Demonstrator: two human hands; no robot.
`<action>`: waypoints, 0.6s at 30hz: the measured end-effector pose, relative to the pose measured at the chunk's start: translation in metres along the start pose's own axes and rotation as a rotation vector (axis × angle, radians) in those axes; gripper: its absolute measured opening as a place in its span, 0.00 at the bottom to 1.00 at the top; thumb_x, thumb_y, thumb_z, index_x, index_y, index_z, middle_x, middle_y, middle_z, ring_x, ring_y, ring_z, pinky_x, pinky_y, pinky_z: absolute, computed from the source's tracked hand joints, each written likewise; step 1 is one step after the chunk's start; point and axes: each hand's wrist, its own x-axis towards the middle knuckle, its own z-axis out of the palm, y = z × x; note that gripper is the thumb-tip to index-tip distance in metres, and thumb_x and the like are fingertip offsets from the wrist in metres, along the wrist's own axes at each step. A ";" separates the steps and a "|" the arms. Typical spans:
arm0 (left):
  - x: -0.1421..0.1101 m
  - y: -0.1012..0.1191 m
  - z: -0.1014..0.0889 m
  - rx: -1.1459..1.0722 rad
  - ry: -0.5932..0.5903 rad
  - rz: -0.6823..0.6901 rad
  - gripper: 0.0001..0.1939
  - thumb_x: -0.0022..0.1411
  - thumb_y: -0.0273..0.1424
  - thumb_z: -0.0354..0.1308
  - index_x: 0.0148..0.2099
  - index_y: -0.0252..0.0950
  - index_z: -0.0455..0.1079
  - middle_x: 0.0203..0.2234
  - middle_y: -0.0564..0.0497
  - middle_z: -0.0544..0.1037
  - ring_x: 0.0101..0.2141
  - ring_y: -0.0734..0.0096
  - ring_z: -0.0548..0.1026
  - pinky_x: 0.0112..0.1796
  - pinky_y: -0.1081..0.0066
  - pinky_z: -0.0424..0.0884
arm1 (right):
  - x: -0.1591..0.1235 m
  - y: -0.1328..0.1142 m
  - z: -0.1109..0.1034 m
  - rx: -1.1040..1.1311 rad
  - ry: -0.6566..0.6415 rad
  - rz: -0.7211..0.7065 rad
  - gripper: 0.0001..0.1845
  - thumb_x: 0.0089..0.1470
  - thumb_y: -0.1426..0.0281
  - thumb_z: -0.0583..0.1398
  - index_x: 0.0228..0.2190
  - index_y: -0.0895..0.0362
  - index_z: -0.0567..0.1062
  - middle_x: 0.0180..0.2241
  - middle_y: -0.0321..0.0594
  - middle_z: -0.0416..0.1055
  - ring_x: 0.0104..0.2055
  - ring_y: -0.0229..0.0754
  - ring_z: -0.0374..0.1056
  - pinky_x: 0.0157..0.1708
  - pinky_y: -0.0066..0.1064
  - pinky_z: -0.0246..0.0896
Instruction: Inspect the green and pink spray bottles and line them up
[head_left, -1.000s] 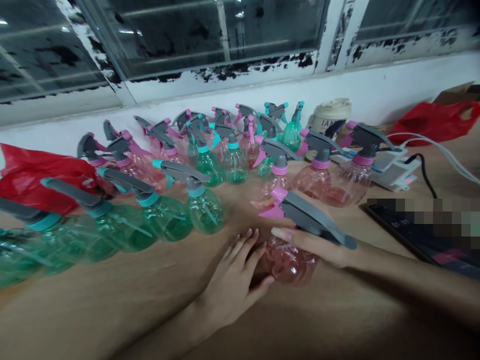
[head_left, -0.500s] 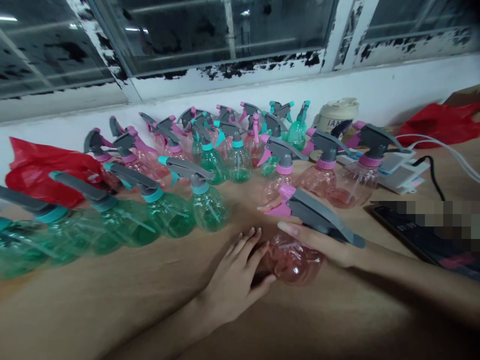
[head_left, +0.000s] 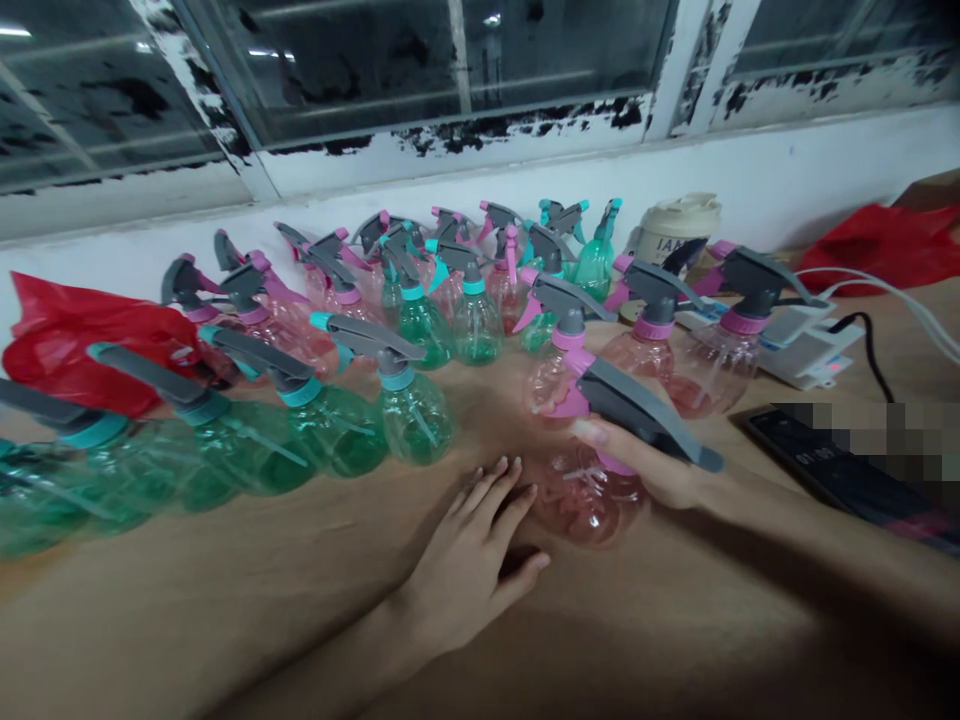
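Observation:
My right hand point(head_left: 651, 468) is wrapped round the neck of a pink spray bottle point(head_left: 592, 495) with a grey and pink trigger head point(head_left: 637, 408), held a little above the wooden table point(head_left: 225, 600). My left hand point(head_left: 472, 560) rests on the table just left of that bottle, fingers stretched out, holding nothing. Behind them stand rows of green spray bottles point(head_left: 409, 405) and pink spray bottles point(head_left: 645, 345).
A red plastic bag point(head_left: 82, 340) lies at the far left and another red bag point(head_left: 885, 245) at the far right. A white power strip point(head_left: 795, 345) with cables, a cream tub point(head_left: 675, 230) and a dark phone point(head_left: 832, 465) are on the right. A window wall runs behind.
My right hand has lifted the pink bottle off the table and away from my left hand, which no longer touches it.

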 end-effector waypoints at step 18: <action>0.000 -0.002 0.001 -0.002 0.009 -0.004 0.28 0.67 0.45 0.52 0.63 0.35 0.57 0.64 0.42 0.56 0.63 0.56 0.54 0.58 0.52 0.58 | -0.003 0.004 0.000 0.074 0.017 0.057 0.16 0.55 0.60 0.60 0.45 0.50 0.72 0.45 0.39 0.73 0.46 0.47 0.70 0.49 0.40 0.65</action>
